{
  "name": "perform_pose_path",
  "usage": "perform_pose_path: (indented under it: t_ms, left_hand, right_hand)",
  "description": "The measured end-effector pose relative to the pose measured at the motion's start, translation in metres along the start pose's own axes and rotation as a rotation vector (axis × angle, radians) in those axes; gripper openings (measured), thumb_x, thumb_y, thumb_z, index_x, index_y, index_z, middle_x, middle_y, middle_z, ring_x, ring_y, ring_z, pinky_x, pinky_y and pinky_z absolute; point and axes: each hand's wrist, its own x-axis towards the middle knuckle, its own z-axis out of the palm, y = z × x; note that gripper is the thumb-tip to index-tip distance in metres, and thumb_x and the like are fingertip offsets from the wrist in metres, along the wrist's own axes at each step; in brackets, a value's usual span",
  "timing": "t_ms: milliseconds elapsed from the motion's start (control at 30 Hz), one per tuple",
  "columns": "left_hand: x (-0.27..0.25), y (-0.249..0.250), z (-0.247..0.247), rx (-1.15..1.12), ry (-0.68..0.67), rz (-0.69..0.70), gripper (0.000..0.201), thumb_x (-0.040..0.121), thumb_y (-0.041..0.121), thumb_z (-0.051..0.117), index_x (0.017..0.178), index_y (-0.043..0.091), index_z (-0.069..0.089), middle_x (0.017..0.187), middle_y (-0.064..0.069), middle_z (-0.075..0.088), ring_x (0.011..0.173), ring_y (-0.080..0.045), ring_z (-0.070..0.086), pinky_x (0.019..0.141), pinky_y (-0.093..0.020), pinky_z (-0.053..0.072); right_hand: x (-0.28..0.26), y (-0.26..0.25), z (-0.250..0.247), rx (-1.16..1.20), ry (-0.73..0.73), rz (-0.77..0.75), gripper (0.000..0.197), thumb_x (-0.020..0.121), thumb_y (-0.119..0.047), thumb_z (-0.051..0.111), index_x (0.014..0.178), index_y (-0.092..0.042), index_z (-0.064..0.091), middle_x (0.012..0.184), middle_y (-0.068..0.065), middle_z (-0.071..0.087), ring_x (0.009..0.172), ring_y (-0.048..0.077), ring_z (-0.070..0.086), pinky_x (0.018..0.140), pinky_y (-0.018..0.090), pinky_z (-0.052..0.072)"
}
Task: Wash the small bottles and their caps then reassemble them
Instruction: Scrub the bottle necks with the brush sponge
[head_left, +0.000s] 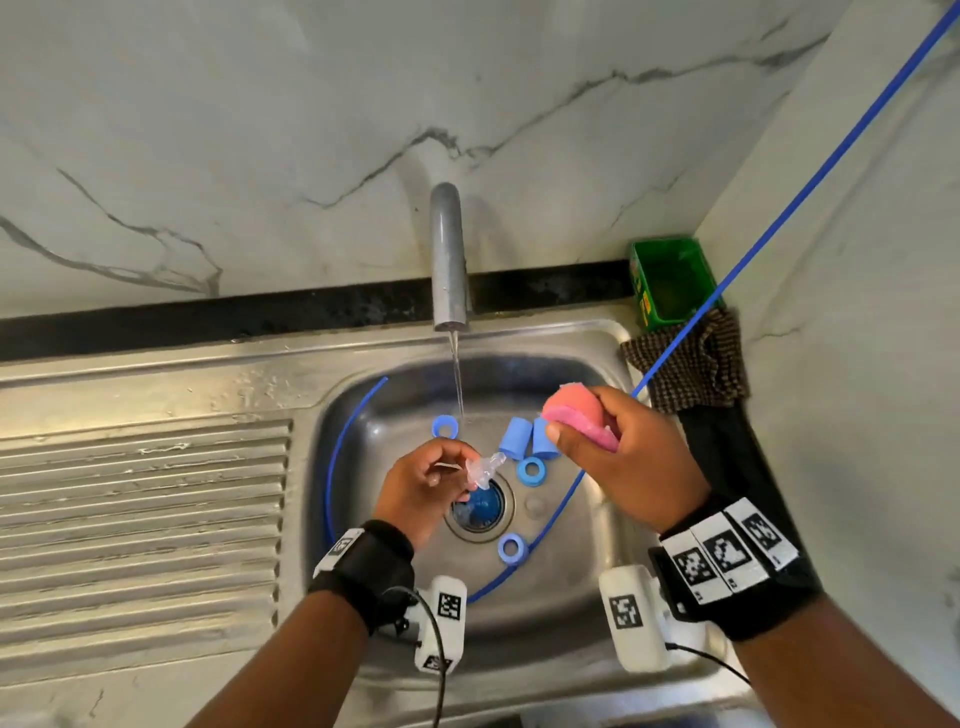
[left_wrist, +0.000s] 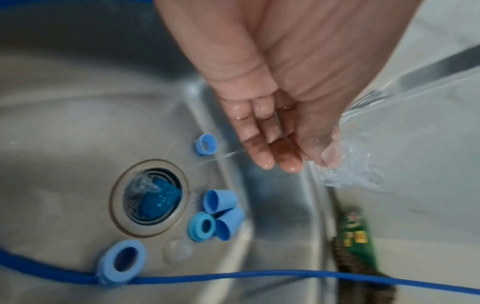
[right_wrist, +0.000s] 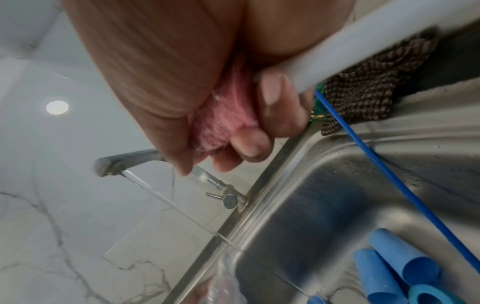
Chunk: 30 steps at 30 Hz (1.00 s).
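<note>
Over the drain (head_left: 480, 506) of the steel sink (head_left: 566, 618), the left hand (head_left: 423, 486) pinches a small clear bottle (head_left: 485, 467) between thumb and curled fingers, its neck pointing toward 2 o'clock. The right hand (head_left: 618, 452), at 2 o'clock from the drain, is closed around a pink sponge (head_left: 576, 415), which bulges out past the thumb; sponge and bottle are near but apart. A thin stream from the tap (head_left: 449, 260) falls at 12 o'clock, just beyond the bottle.

Judged step: scrubbing this bottle. To do it well, bring the sponge onto the bottle's wall and turn the bottle in the pinch so all sides are wiped, then tilt the open neck under the stream to flush it. The thin plastic probably crumples, so a light grip near the base seems wise.

Two blue caps (head_left: 527, 439) lie side by side at 1 o'clock from the drain. Blue rings lie at 11 (head_left: 444, 427), 2 (head_left: 531, 470) and 5 o'clock (head_left: 512, 546). A second clear bottle (left_wrist: 145, 183) appears to sit in the drain. A blue tube (head_left: 550, 519) loops through the sink.
</note>
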Motion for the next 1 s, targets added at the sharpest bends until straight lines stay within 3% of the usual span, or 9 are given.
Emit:
perform_pose_path:
  t_ms: [100,267,400,500,600,700,833,1000]
  left_hand:
    - [-0.023,0.031,-0.004,-0.151,-0.014,0.119,0.018,0.087,-0.007,0.07,0.09,0.011,0.07,0.082,0.002,0.073,0.074,-0.013,0.067,0.065,-0.025,0.054]
    - [-0.057,0.055,-0.005,-0.197,-0.061,0.246,0.021,0.085,-0.011,0.069,0.096,0.007,0.068,0.09,0.002,0.074,0.081,-0.012,0.068,0.068,-0.025,0.055]
    - [-0.074,0.063,-0.004,-0.107,-0.099,0.3,0.022,0.086,-0.009,0.071,0.096,0.011,0.071,0.094,0.0,0.075,0.083,-0.015,0.069,0.071,-0.027,0.055]
    - [-0.082,0.066,-0.004,-0.05,-0.076,0.305,0.025,0.087,-0.006,0.071,0.103,0.014,0.07,0.098,-0.002,0.075,0.088,-0.024,0.07,0.079,-0.033,0.058]
    - [-0.088,0.07,-0.006,-0.114,-0.042,0.228,0.028,0.086,0.002,0.075,0.109,0.014,0.065,0.098,-0.006,0.074,0.09,-0.024,0.069,0.079,-0.034,0.058]
    - [-0.097,0.076,-0.008,-0.175,-0.069,0.151,0.01,0.095,0.009,0.067,0.104,0.006,0.065,0.086,-0.003,0.073,0.081,-0.018,0.068,0.07,-0.029,0.056]
    - [-0.106,0.088,-0.007,-0.331,-0.15,-0.014,0.026,0.105,0.023,0.05,0.104,0.006,0.069,0.088,-0.005,0.074,0.087,-0.018,0.069,0.077,-0.033,0.056]
    - [-0.101,0.096,-0.009,-0.697,-0.237,-0.232,0.025,0.093,0.033,0.063,0.087,0.011,0.072,0.093,-0.012,0.073,0.09,-0.023,0.071,0.079,-0.039,0.055]
  right_hand:
    - [-0.016,-0.016,-0.003,0.021,0.004,-0.048,0.024,0.082,-0.043,0.078,0.1,-0.033,0.065,0.084,-0.014,0.069,0.079,0.002,0.065,0.073,0.026,0.053]
    - [-0.047,-0.048,-0.006,0.036,-0.024,-0.133,0.037,0.073,-0.045,0.085,0.101,-0.042,0.062,0.088,-0.017,0.068,0.084,-0.004,0.063,0.071,0.01,0.046]
    - [-0.063,-0.059,0.003,0.04,-0.07,-0.17,0.058,0.059,-0.063,0.083,0.108,-0.041,0.063,0.102,-0.015,0.071,0.092,0.003,0.067,0.083,0.031,0.056]
    - [-0.074,-0.064,0.009,-0.02,-0.048,-0.196,0.055,0.066,-0.053,0.083,0.115,-0.035,0.064,0.104,-0.012,0.069,0.093,0.007,0.065,0.085,0.036,0.056]
    - [-0.079,-0.066,0.01,-0.04,-0.019,-0.192,0.049,0.073,-0.04,0.086,0.116,-0.034,0.064,0.1,-0.014,0.069,0.09,0.004,0.065,0.082,0.031,0.056]
    - [-0.08,-0.068,0.013,-0.038,0.033,-0.163,0.044,0.073,-0.041,0.086,0.11,-0.037,0.064,0.093,-0.018,0.068,0.086,0.0,0.064,0.078,0.024,0.053]
    - [-0.076,-0.07,0.019,0.001,0.059,-0.159,0.042,0.073,-0.043,0.086,0.107,-0.035,0.064,0.092,-0.016,0.07,0.085,0.002,0.065,0.077,0.026,0.054]
    - [-0.067,-0.074,0.02,0.019,0.037,-0.185,0.039,0.075,-0.038,0.086,0.107,-0.035,0.063,0.093,-0.016,0.07,0.087,0.002,0.065,0.078,0.028,0.056]
